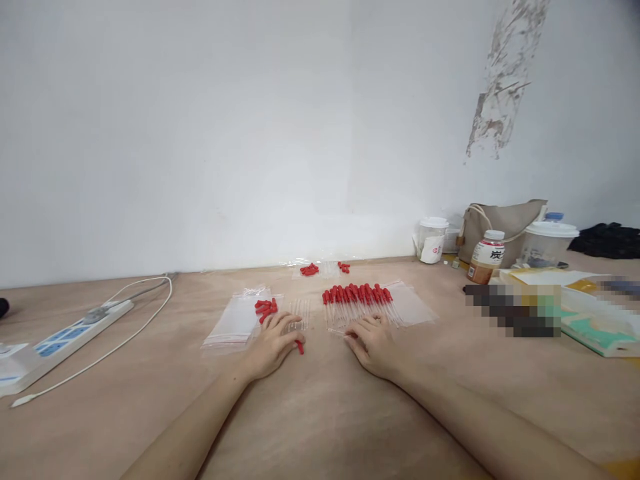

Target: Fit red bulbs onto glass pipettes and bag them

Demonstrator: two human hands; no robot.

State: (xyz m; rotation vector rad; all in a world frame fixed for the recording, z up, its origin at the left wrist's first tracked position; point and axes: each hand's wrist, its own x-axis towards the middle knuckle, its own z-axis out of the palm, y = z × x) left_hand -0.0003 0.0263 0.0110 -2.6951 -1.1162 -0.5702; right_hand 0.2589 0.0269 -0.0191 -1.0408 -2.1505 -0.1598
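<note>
My left hand rests on the table, thumb and fingers closed on a red rubber bulb that sticks out below the fingertips. Beyond it, more red bulbs lie on clear zip bags. Several bare thin glass tubes lie side by side just past my left fingers. My right hand is curled, its thumb and fingertips at the end of a thin clear glass tube slanting toward the left hand. Behind it lies a row of glass droppers with red bulbs, partly over a clear bag.
Near the wall, a clear bag holds more red bulbs. At left lie a power strip and a white cable. To the right stand a lidded cup, a bottle, a grey bag and a tub.
</note>
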